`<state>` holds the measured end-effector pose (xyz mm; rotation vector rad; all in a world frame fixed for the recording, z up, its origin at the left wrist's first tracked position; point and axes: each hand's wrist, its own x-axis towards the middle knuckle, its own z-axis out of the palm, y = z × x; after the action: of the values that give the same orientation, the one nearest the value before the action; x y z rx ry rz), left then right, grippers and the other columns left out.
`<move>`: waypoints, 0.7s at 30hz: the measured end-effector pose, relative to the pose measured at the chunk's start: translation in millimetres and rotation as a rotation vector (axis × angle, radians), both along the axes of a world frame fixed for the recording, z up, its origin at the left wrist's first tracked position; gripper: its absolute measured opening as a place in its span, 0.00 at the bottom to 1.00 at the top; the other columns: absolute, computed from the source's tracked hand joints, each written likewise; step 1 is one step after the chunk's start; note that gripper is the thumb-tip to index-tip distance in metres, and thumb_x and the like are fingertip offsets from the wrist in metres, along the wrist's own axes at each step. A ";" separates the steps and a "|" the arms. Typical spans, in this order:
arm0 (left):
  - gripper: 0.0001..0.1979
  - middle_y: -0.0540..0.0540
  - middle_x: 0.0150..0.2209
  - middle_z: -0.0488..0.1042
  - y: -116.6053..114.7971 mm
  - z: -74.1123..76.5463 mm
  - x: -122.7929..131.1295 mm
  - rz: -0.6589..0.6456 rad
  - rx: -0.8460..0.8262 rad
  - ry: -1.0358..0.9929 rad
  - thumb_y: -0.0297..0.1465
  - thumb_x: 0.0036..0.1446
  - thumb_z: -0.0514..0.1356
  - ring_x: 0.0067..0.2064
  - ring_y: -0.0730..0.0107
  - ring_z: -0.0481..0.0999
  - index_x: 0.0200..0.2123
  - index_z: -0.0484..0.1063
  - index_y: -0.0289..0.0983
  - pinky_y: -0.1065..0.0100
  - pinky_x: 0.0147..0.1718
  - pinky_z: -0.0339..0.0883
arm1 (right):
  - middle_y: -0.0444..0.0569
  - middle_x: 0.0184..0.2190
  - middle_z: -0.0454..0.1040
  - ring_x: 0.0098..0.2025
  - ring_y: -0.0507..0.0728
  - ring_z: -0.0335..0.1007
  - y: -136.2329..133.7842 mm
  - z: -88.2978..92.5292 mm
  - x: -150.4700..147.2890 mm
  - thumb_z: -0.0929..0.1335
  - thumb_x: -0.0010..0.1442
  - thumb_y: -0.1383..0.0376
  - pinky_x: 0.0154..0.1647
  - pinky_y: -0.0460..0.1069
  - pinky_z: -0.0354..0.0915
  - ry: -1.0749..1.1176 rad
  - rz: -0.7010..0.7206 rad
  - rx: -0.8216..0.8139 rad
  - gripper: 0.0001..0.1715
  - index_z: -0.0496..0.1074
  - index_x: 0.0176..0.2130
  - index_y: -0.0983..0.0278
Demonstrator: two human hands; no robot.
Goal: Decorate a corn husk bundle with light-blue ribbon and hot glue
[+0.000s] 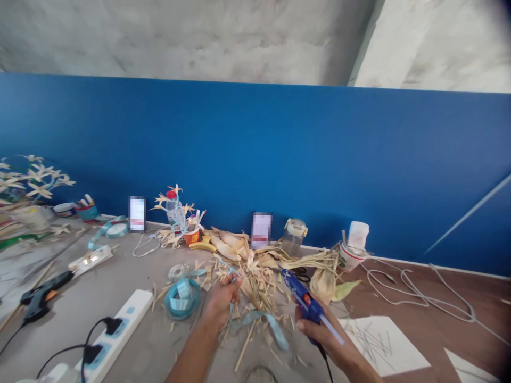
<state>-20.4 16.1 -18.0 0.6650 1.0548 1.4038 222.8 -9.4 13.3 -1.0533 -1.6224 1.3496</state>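
Observation:
My right hand [315, 332] is wrapped round a blue hot glue gun [297, 292], its nozzle pointing up and left over the husks. A clear glue stick pokes out of the gun's back end. The fingers of my left hand [224, 298] pinch a thin stem wrapped in light-blue ribbon [228, 267]; its lower part is hidden by the hand. Dried corn husk strips [259, 284] lie heaped between and behind both hands. A loose piece of light-blue ribbon [275, 330] rests between my forearms, and a ribbon roll [182, 299] lies left of my left hand.
A white power strip [120, 332] with black plugs and a black glue gun [48, 295] lie at left. Behind stand husk flowers [178, 205], a phone [261, 230], a clear jar [293, 236] and a paper cup [351, 255]. Wires lie on white paper [383, 343] at right.

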 end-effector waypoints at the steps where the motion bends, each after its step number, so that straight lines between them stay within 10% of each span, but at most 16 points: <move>1: 0.17 0.61 0.12 0.51 -0.1 0.2 -0.2 0.006 0.001 0.000 0.37 0.34 0.67 0.14 0.84 0.46 0.19 0.61 0.37 0.75 0.15 0.41 | 0.44 0.25 0.68 0.25 0.53 0.62 -0.1 1.2 -3.8 0.69 0.48 0.58 0.24 0.46 0.60 -0.004 0.032 0.023 0.16 0.68 0.38 0.61; 11: 0.17 0.60 0.12 0.53 -1.5 2.1 -0.5 0.031 -0.020 0.026 0.37 0.34 0.67 0.15 0.83 0.49 0.19 0.61 0.36 0.75 0.15 0.44 | 0.48 0.31 0.72 0.34 0.58 0.67 4.7 1.4 -52.6 0.65 0.54 0.61 0.36 0.49 0.65 -0.178 0.016 0.410 0.09 0.71 0.35 0.61; 21: 0.18 0.61 0.13 0.52 0.4 -2.6 -3.4 0.031 -0.040 -0.028 0.36 0.34 0.68 0.15 0.84 0.47 0.19 0.60 0.36 0.76 0.15 0.44 | 0.47 0.28 0.72 0.32 0.57 0.67 6.5 -17.3 -55.1 0.65 0.53 0.59 0.33 0.48 0.65 -0.212 -0.020 0.342 0.09 0.71 0.32 0.61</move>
<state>-23.8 16.5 -20.5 0.6006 1.0717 1.4113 167.7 -2.9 -4.0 -1.0248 -1.9106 0.9264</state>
